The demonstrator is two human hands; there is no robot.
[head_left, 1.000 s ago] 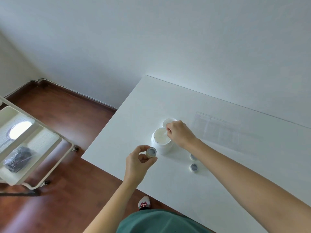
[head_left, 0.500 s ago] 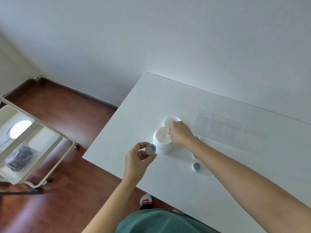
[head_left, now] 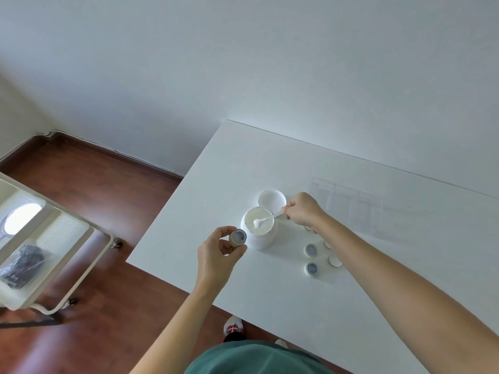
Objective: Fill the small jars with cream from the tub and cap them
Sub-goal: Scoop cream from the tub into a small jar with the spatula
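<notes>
An open white tub (head_left: 258, 233) of cream stands near the table's left part, its round lid (head_left: 271, 198) lying just behind it. My right hand (head_left: 303, 209) pinches a small white spatula (head_left: 266, 220) whose tip, loaded with cream, hovers over the tub's mouth. My left hand (head_left: 217, 255) holds a small open jar (head_left: 238, 237) tilted toward me, just left of the tub. Two more open small jars (head_left: 311, 250) (head_left: 312, 269) stand on the table to the right of the tub, with a white cap (head_left: 334, 261) beside them.
The white table (head_left: 270, 298) ends close to my body and at the left; a clear plastic organiser box (head_left: 348, 203) lies behind my right hand. A white trolley (head_left: 48, 238) with a dark bag stands on the wooden floor at the left.
My right hand has drawn back to the right and lifted the spatula out of the tub with cream on its tip. My left hand keeps the jar beside the tub.
</notes>
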